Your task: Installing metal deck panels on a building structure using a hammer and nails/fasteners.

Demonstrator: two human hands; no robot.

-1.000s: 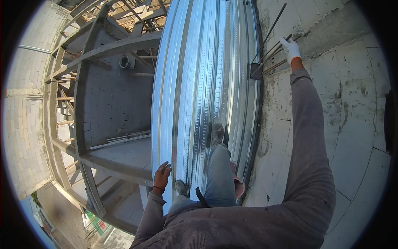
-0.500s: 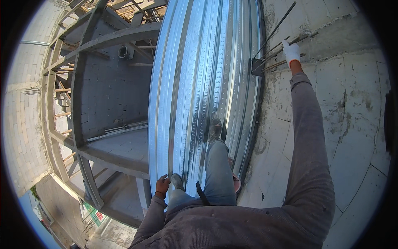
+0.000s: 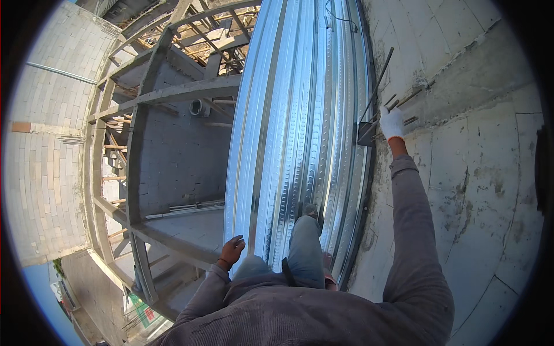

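My right hand [image 3: 392, 122], in a white glove with an orange cuff, grips the steel rebars [image 3: 408, 97] sticking out of the right-hand wall beside a dark metal bracket [image 3: 365, 134]. My bare left hand [image 3: 232, 250] hangs by the left edge of the shiny corrugated metal decking [image 3: 271, 127], empty, its fingers loosely apart. My legs [image 3: 303, 251] and one boot [image 3: 310, 211] are over the decking, below my body. Exactly which rods my glove is closed on is hard to make out.
A pale block wall [image 3: 479, 190] runs along the right. Left of the decking is a drop between concrete beams [image 3: 173, 91], with a round pipe fitting [image 3: 199, 108], light block walls [image 3: 46, 190] and timber props further down. A dark cable [image 3: 340, 18] lies on the decking's far end.
The view has shifted, bringing more of the decking's far end into sight. My right hand has slid slightly toward the bracket. My left boot has dropped out of sight.
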